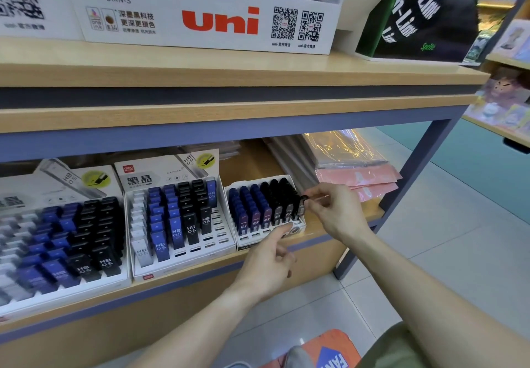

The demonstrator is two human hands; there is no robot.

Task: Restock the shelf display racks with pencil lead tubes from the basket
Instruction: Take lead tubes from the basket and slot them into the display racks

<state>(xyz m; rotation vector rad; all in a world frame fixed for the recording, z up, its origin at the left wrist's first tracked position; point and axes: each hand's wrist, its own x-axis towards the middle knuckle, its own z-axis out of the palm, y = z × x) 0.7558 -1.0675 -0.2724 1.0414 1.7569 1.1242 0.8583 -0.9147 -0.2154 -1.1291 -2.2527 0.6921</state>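
Observation:
Three white display racks of pencil lead tubes stand on the lower shelf. The small right rack (298, 228) is packed with blue, purple and black 0.3 tubes. My right hand (332, 210) pinches a black lead tube (301, 205) at that rack's right-hand column, its lower end among the other tubes. My left hand (269, 258) reaches up to the rack's front edge, index finger touching the rim, other fingers loosely curled. The middle rack (226, 241) holds white, blue and black HB 0.5 tubes with several bare slots at its right. The left rack (120, 276) is nearly full.
The orange basket (324, 350) shows at the bottom edge, between my arms. Pink and orange plastic sleeves (358, 178) lie on the shelf right of the small rack. A blue shelf post (401, 195) stands at the right. A uni display box (218, 23) sits on the upper shelf.

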